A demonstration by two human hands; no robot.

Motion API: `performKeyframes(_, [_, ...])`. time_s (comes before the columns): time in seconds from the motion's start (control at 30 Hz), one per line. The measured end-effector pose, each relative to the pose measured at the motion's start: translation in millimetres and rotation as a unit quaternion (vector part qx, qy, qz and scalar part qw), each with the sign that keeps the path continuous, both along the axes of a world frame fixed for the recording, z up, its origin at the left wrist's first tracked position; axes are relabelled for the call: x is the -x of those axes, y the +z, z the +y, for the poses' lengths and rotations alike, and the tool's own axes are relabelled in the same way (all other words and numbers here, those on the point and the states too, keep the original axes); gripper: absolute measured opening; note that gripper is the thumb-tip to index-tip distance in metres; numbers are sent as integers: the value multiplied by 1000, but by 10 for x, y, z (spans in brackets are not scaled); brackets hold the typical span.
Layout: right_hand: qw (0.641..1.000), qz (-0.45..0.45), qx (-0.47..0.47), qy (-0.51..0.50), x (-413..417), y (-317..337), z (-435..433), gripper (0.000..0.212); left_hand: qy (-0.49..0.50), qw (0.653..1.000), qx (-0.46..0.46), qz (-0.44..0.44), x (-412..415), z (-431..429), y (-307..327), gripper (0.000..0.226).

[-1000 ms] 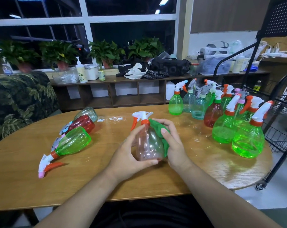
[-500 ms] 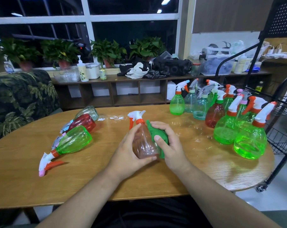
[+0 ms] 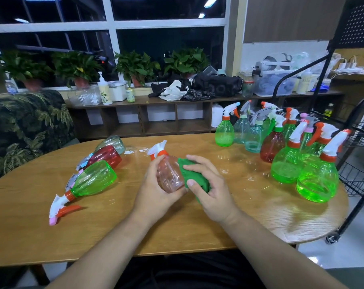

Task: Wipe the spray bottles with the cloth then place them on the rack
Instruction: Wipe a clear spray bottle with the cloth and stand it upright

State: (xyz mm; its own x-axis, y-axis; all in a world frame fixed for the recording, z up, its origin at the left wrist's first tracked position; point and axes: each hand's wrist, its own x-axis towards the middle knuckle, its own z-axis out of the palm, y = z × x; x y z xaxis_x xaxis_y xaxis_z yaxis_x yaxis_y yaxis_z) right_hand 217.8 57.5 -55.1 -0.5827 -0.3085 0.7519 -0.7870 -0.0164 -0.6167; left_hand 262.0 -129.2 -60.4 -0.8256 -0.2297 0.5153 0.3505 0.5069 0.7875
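Left hand (image 3: pixel 156 190): forearm enters from the lower left. The fingers and thumb are curled round the pale pink spray bottle (image 3: pixel 169 176), which is held tilted above the centre of the wooden table (image 3: pixel 114 236) with its white-and-orange trigger head pointing up and left.

Right hand (image 3: pixel 212 190): forearm enters from the lower right. The fingers and thumb grip the green cloth (image 3: pixel 190 174) and press it against the right side of the bottle. The two hands are close together.

Clearances:
- Left: three bottles lie on their sides, the nearest being the green lying bottle (image 3: pixel 95 178), well apart from the hands.
- Right: the upright bottle group (image 3: pixel 285 163) stands near the table's right edge, with bare tabletop between it and the right hand.
- The black wire rack (image 3: pixel 356 174) stands just beyond that edge.
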Motion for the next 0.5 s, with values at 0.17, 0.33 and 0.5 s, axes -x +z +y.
performKeyframes(0.17, [999, -8, 7, -33, 17, 38, 21, 30, -47, 995, 87, 2, -62, 56, 23, 113])
performKeyframes(0.33, [998, -51, 20, -34, 46, 59, 43, 31, -87, 988, 130, 7, -134, 119, 50, 115])
performKeyframes(0.5, [983, -154, 89, 41, 9, 77, 12, 36, -109, 991, 80, -3, -163, 117, 94, 108])
